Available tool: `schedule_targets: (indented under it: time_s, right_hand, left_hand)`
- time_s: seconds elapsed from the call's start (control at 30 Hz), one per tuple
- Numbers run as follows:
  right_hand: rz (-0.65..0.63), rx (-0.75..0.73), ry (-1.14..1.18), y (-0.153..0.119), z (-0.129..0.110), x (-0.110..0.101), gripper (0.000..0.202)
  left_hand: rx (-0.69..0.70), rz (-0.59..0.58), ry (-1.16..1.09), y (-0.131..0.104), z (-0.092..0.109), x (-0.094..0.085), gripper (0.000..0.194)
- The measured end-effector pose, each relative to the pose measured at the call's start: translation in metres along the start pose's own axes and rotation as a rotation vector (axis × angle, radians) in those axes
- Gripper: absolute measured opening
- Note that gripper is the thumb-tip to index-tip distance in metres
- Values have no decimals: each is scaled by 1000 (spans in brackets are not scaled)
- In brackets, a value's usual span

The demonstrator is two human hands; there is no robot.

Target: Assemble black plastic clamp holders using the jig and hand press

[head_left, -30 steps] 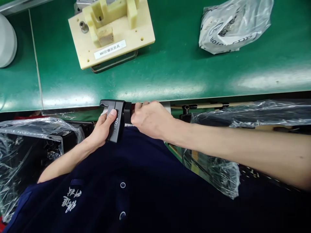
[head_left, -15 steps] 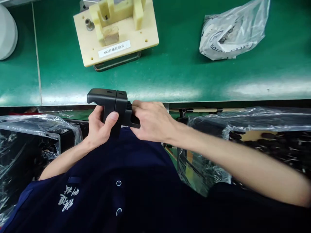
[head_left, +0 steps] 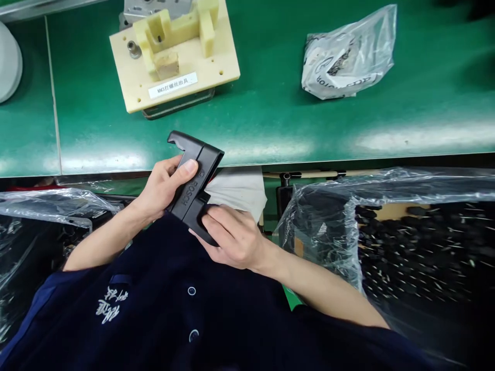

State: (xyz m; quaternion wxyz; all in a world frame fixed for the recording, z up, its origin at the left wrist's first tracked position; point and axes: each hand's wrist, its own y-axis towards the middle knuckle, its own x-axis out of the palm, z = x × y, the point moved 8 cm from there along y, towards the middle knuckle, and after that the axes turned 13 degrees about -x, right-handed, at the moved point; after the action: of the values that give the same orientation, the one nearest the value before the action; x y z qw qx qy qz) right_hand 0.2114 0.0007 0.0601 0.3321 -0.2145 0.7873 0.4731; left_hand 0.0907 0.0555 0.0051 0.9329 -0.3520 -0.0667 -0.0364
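Note:
A black plastic housing [head_left: 201, 178] with BOSCH moulded on its side is held tilted just off the bench's front edge. My left hand [head_left: 164, 185] is closed round its left side, thumb pressed flat beside the lettering. At the lower right end, the fingers of my right hand [head_left: 235, 238] grip the housing by its projecting arm. The fingertips of my left hand are hidden behind the part. Beyond it on the bench stands a cream-coloured fixture [head_left: 133, 95] with yellow blocks and a white label.
A clear printed plastic bag [head_left: 328, 77] lies on the green bench [head_left: 266, 129]. At the right, a plastic-lined bin [head_left: 353, 242] holds many small black parts. Another plastic-covered container [head_left: 23, 247] stands at the left. A white round object [head_left: 7, 64] sits at the far left.
The housing has turned, so its lettered side now shows and its right end points down. My right hand has moved lower with it, and pale cloth shows behind.

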Motion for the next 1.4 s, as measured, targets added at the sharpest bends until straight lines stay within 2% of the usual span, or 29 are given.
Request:
schedule_targets:
  time_s: [0.07, 0.2, 0.3, 0.37, 0.43, 0.5, 0.6, 0.67, 0.77, 0.87, 0.97, 1.03, 1.13, 1.2, 1.27, 1.4]
  right_hand:
    - [10, 18, 33, -2, -3, 3, 15]
    - [112, 5, 83, 2, 4, -2, 12]
    - [181, 8, 59, 10, 23, -11, 15]
    - [234, 66, 54, 13, 43, -16, 18]
    - [241, 142, 114, 15, 65, -15, 28]
    - [218, 239, 226, 13, 84, -7, 47]
    - [262, 459, 499, -1, 99, 9, 72]
    - [281, 571, 767, -10, 95, 27, 73]
    - [226, 632, 1122, -14, 69, 59, 67]
    - [317, 717, 1249, -12, 55, 72, 64]
    - [399, 783, 1083, -13, 61, 63, 55]
    - [389, 723, 773, -15, 76, 40, 53]
    - [398, 440, 108, -15, 97, -16, 44]
    - [356, 252, -209, -14, 110, -41, 29]
    - [262, 183, -358, -14, 130, -54, 18]
    - [110, 184, -399, -9, 163, -66, 9]
  left_hand:
    - [23, 41, -1, -1, 5, -1, 50]
    - [44, 116, 10, -1, 8, -9, 52]
    - [54, 129, 35, -2, 5, -12, 51]
    - [28, 126, 31, -3, -4, -12, 49]
    - [-37, 149, -13, -2, -19, -15, 51]
    - [-90, 214, -79, -2, -31, -21, 55]
    - [-44, 310, -201, 1, -31, -32, 59]
    - [19, 311, -287, 3, -22, -33, 61]
    - [98, 277, -331, 6, -4, -26, 59]
    - [191, 265, -241, 3, 6, -15, 49]
    - [267, 223, -109, -1, 5, -7, 39]
    - [293, 199, -7, -1, 1, -8, 38]
    - [287, 237, 150, 5, -10, -22, 38]
    - [296, 312, 215, 8, -16, -39, 34]
    - [339, 412, 263, 8, -18, -57, 32]
    - [500, 604, 503, 0, -8, -85, 27]
